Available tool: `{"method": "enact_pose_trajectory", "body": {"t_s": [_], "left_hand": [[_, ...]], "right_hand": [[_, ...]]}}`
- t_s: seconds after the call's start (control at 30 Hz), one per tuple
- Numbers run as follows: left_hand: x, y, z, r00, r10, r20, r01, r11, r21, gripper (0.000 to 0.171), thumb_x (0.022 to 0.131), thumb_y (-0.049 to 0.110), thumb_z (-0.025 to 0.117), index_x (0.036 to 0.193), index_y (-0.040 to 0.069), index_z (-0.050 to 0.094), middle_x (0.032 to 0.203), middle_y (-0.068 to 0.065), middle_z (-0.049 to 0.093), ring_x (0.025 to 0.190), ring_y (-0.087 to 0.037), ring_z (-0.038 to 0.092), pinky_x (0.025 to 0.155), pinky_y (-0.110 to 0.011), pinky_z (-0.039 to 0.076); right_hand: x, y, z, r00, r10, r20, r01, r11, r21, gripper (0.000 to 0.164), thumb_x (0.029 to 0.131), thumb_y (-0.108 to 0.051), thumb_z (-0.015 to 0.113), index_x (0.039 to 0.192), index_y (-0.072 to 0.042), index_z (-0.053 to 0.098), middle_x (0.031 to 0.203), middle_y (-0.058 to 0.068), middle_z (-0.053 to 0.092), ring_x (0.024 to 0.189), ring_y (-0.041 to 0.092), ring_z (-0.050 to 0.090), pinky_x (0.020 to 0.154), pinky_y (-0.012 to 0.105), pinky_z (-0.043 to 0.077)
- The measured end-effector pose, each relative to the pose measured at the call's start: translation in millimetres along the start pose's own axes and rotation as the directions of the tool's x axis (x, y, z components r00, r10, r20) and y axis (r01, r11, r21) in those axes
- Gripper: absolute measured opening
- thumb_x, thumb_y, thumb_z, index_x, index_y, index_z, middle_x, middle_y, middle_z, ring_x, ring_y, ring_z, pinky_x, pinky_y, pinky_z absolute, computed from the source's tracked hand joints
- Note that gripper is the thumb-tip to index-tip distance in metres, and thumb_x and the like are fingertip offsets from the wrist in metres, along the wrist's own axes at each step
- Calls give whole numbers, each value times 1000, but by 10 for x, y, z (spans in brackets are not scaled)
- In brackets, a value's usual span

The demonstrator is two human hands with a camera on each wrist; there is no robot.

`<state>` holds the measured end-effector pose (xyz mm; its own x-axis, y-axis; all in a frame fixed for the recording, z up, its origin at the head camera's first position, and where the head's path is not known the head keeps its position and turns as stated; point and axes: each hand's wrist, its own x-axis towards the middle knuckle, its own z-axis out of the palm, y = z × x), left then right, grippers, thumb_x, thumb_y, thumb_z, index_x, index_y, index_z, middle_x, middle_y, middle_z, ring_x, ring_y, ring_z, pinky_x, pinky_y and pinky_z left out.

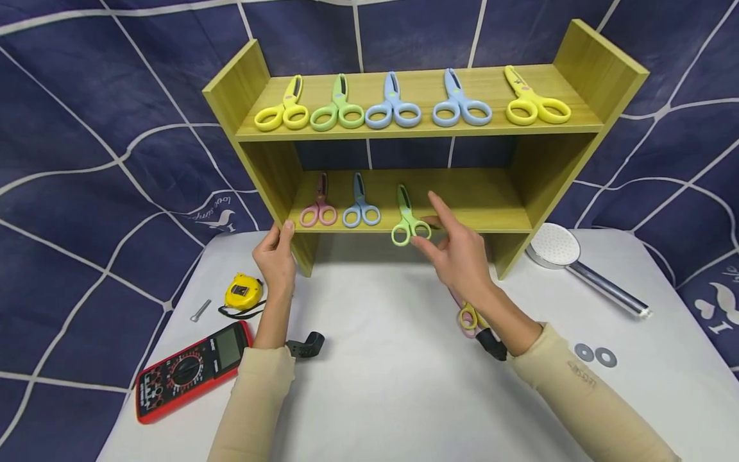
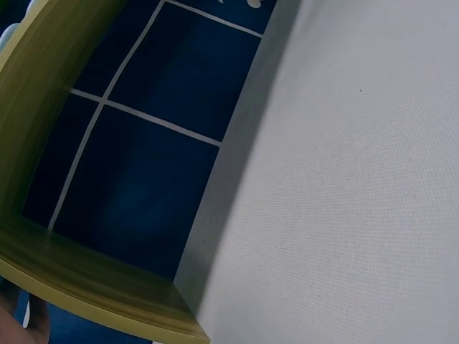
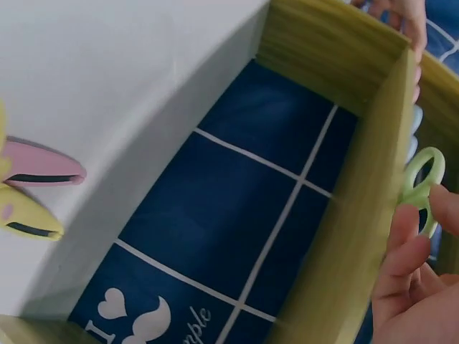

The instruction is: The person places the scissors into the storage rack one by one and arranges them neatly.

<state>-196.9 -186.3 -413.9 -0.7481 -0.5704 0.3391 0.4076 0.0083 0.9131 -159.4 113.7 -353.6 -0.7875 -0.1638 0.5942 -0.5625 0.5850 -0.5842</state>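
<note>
My left hand [image 1: 276, 256] grips the left side panel of a two-tier wooden shelf [image 1: 473, 192], thumb at its front edge. At the lower board, my right hand [image 1: 462, 253] holds one handle of light green scissors [image 1: 405, 206] between thumb and a finger, index finger stretched out. The right wrist view shows the thumb overlapping the green handle [image 3: 439, 163]. The scissors lie blades inward, with their handles over the board's front edge. Left of them on the same board are blue scissors [image 1: 360, 203] and pink scissors [image 1: 320, 204].
Several yellow, green and blue scissors [image 1: 392, 102] line the top board. Yellow scissors [image 1: 468, 316] and pink ones lie on the table under my right wrist. Around lie a multimeter [image 1: 193, 372], tape measure [image 1: 244, 292], bolt [image 1: 201, 310], shower head [image 1: 554, 246] and two washers [image 1: 605, 357].
</note>
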Motion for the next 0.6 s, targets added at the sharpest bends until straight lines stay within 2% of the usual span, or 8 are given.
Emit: {"method": "enact_pose_trajectory", "body": {"t_s": [0.13, 0.23, 0.4, 0.47, 0.6], "left_hand": [[2, 2, -8, 1000, 1, 9, -1, 1000, 5, 31, 94, 10, 67, 123, 0, 65, 123, -16, 65, 112, -19, 64, 97, -31, 50], [0, 0, -25, 1000, -5, 9, 4, 1000, 15, 31, 94, 12, 67, 123, 1, 66, 123, -15, 65, 111, -19, 64, 96, -31, 50], [9, -4, -44, 1000, -8, 6, 8, 1000, 16, 31, 94, 13, 67, 123, 2, 66, 123, -14, 65, 111, -19, 64, 96, -31, 50], [16, -7, -39, 1000, -14, 8, 14, 1000, 6, 31, 94, 12, 67, 123, 1, 66, 123, -15, 65, 111, -19, 64, 97, -31, 50], [29, -11, -26, 1000, -21, 10, 21, 1000, -3, 31, 94, 13, 68, 122, 2, 66, 123, -14, 65, 108, -19, 65, 96, -31, 51]], "right_hand": [[120, 55, 87, 999, 42, -9, -42, 999, -1, 73, 84, -15, 80, 146, -1, 44, 112, 9, 72, 51, 18, 59, 58, 41, 49], [169, 74, 138, 996, 88, -5, -88, 996, -9, 70, 86, -19, 79, 145, -2, 46, 111, 9, 73, 50, 18, 62, 66, 43, 52], [208, 55, 162, 991, 134, 16, -133, 991, -26, 68, 87, -23, 78, 144, -6, 47, 112, 8, 72, 44, 16, 62, 70, 44, 54], [208, 51, 152, 991, 129, 22, -129, 991, -28, 67, 87, -23, 78, 144, -6, 47, 114, 8, 72, 44, 15, 62, 70, 43, 54], [167, 47, 102, 996, 88, 24, -88, 996, -2, 65, 88, -20, 77, 144, -5, 48, 121, 9, 69, 44, 12, 57, 55, 36, 49]]}}
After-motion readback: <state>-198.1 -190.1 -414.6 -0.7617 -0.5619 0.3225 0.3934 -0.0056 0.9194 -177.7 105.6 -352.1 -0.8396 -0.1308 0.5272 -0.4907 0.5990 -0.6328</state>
